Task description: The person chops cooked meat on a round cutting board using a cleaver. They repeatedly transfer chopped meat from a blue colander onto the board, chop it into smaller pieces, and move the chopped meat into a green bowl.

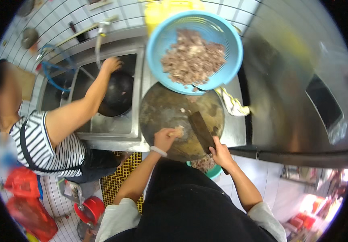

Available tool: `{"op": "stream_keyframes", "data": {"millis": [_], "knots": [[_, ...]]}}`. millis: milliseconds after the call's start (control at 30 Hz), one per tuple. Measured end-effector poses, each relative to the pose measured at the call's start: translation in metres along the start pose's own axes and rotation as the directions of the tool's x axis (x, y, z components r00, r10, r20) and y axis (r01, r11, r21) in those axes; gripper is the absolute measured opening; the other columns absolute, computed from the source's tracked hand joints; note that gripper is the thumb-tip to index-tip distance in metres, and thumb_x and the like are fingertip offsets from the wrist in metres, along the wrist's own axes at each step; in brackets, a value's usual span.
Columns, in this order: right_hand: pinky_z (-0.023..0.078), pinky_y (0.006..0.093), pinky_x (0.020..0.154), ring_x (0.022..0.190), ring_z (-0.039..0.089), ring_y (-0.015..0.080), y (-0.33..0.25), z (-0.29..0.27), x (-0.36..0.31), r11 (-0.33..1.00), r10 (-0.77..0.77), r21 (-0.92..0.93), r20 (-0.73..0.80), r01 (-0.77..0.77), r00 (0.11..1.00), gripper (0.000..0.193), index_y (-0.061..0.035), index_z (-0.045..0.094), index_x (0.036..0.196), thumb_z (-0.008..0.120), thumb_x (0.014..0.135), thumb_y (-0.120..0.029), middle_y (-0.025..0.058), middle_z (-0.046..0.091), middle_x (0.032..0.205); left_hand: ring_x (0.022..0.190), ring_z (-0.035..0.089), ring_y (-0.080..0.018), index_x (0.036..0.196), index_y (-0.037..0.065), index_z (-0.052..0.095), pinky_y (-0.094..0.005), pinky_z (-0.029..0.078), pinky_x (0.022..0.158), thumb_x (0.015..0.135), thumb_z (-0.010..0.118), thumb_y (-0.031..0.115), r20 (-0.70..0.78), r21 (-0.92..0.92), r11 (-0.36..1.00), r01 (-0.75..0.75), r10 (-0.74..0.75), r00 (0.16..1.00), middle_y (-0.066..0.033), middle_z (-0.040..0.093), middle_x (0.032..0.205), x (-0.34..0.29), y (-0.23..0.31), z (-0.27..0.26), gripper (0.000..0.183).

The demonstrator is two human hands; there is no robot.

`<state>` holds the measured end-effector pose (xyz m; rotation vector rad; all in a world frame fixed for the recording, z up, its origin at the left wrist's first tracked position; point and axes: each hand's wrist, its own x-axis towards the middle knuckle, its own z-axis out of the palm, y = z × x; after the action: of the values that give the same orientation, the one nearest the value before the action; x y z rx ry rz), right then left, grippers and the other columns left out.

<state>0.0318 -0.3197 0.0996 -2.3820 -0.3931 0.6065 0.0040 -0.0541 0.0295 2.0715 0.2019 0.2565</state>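
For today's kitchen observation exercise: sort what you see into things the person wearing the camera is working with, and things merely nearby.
In use:
- cleaver, held by the right hand
- piece of meat, under the left hand
- round chopping board
- blue colander of chopped meat

Merely nearby:
- cloth
- black wok in the sink, handled by another person
- tap
- red containers
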Motion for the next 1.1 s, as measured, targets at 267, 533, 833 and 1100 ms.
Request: {"op": "stream_keyframes", "data": {"millis": [267, 533, 833, 1100], "knots": [[0.045, 0.0528, 0.058, 0.068, 0.06, 0.0451, -0.033, -0.009, -0.026, 0.971, -0.149, -0.18, 0.059, 0.158, 0.987, 0.031, -0.0051, 0.037, 0.111, 0.054, 0.085, -0.007, 0.0241, 0.061, 0.069, 0.069, 0.062, -0.0209, 0.086, 0.002, 0.069, -0.0282, 0.051, 0.063, 0.073, 0.072, 0.004, 0.128, -0.107, 0.994, 0.036, -0.022, 0.992, -0.0107, 0.062, 0.089, 0.008, -0.012, 0.002, 0.014], [0.051, 0.0467, 0.05, 0.063, 0.065, 0.0366, -0.066, 0.008, -0.019, 0.859, -0.213, -0.429, 0.196, 0.279, 0.957, 0.031, -0.0042, 0.038, 0.11, 0.049, 0.081, -0.003, 0.0195, 0.063, 0.069, 0.079, 0.061, -0.031, 0.087, 0.004, 0.07, -0.038, 0.05, 0.074, 0.076, 0.065, 0.0, 0.288, 0.078, 0.979, -0.188, 0.159, 0.944, -0.014, 0.058, 0.094, 0.008, -0.003, -0.009, 0.013], [0.051, 0.0491, 0.056, 0.068, 0.063, 0.0417, -0.065, 0.034, 0.074, 0.902, -0.197, -0.349, 0.188, 0.253, 0.962, 0.036, -0.0024, 0.035, 0.108, 0.055, 0.078, -0.004, 0.0232, 0.063, 0.072, 0.079, 0.062, -0.0305, 0.086, 0.003, 0.07, -0.035, 0.05, 0.07, 0.077, 0.069, 0.006, 0.216, -0.034, 0.996, -0.081, 0.086, 0.973, -0.0141, 0.062, 0.088, 0.001, -0.016, -0.001, 0.01], [0.052, 0.0482, 0.056, 0.066, 0.064, 0.0404, -0.073, 0.0, 0.009, 0.841, -0.163, -0.451, 0.318, 0.3, 0.934, 0.028, -0.0025, 0.036, 0.104, 0.05, 0.079, -0.001, 0.0217, 0.063, 0.069, 0.075, 0.062, -0.0308, 0.086, 0.001, 0.069, -0.0353, 0.05, 0.067, 0.076, 0.069, 0.005, 0.28, 0.035, 0.998, -0.044, 0.033, 0.959, -0.0158, 0.062, 0.089, 0.005, 0.003, -0.003, 0.011]]}}
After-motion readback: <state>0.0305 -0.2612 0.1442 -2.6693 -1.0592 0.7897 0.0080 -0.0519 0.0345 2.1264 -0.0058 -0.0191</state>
